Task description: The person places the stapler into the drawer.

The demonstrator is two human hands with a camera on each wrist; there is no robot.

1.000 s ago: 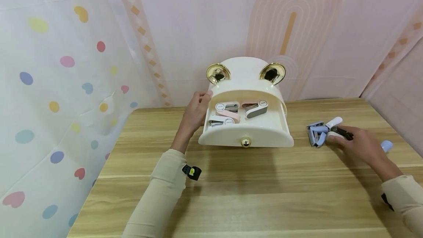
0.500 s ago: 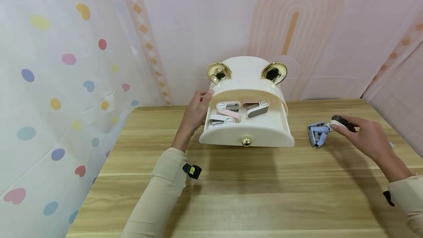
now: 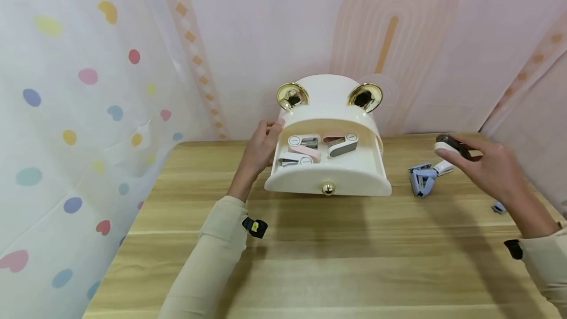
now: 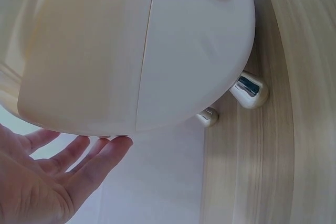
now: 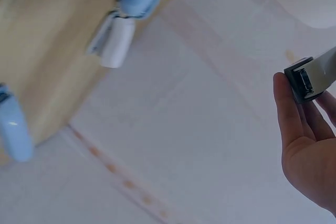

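Observation:
A cream bear-shaped box (image 3: 330, 107) with gold ears stands at the back of the wooden table (image 3: 336, 250). Its drawer (image 3: 354, 181) is pulled out and holds several small staplers, among them a pink one (image 3: 305, 151) and a grey one (image 3: 342, 146). My left hand (image 3: 270, 132) rests against the box's left side. In the left wrist view its fingers (image 4: 100, 153) lie straight against the box (image 4: 131, 51). My right hand (image 3: 469, 154) pinches a black-and-white stapler (image 3: 448, 145) in the air to the right of the box. The right wrist view shows that stapler (image 5: 315, 77) at my fingertips.
A blue stapler (image 3: 421, 180) and a white stapler (image 3: 444, 167) lie on the table below my right hand. Another small blue item (image 3: 498, 207) sits near the right edge. Fabric backdrops close off the back and the left. The box stands on gold feet (image 4: 249, 90).
My right hand has lifted the black-and-white stapler off the table, up and away from the blue and white ones. The left hand has stayed on the box.

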